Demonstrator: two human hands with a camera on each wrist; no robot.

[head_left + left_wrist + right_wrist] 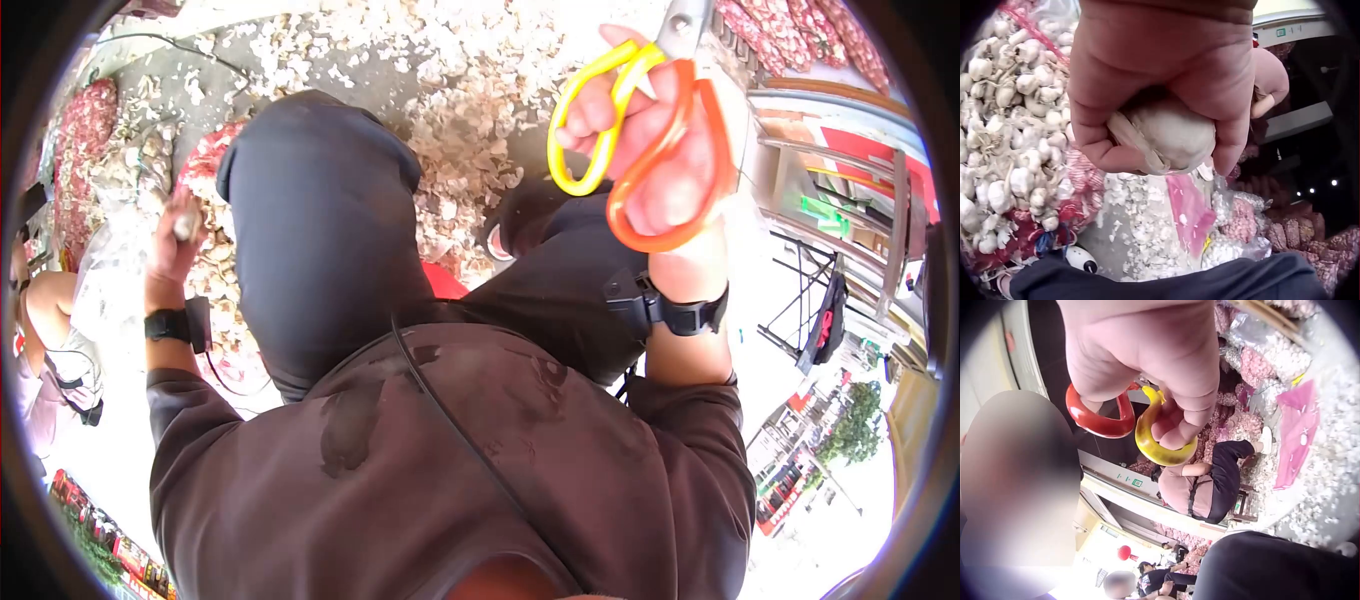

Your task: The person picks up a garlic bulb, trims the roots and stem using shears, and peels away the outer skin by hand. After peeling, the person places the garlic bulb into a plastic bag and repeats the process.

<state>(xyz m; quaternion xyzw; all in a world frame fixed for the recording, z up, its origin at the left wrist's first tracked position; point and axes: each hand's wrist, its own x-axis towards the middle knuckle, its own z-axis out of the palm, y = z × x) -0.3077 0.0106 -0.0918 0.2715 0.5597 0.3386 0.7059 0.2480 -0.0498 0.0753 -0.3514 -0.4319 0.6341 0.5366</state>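
Note:
My left hand (1160,75) grips a garlic bulb (1175,134) between curled thumb and fingers, its papery skin showing. In the head view the same hand (177,240) is out at the left, beside my knee, close by a heap of garlic. Scissors with one yellow handle loop (560,130) and one red-orange loop (722,150) are in my right hand (660,140), raised at the upper right. Its fingers pass through the loops, which stand apart. The metal blades (685,25) run out of the head view at the top. The right wrist view shows only the handles.
Loose garlic bulbs (1029,81) fill a red net sack (1085,181) by my leg. Peeled skins (465,130) litter the floor around a pink sheet (1188,209). Full net sacks (85,170) stand at the left. Another person (1204,481) sits nearby.

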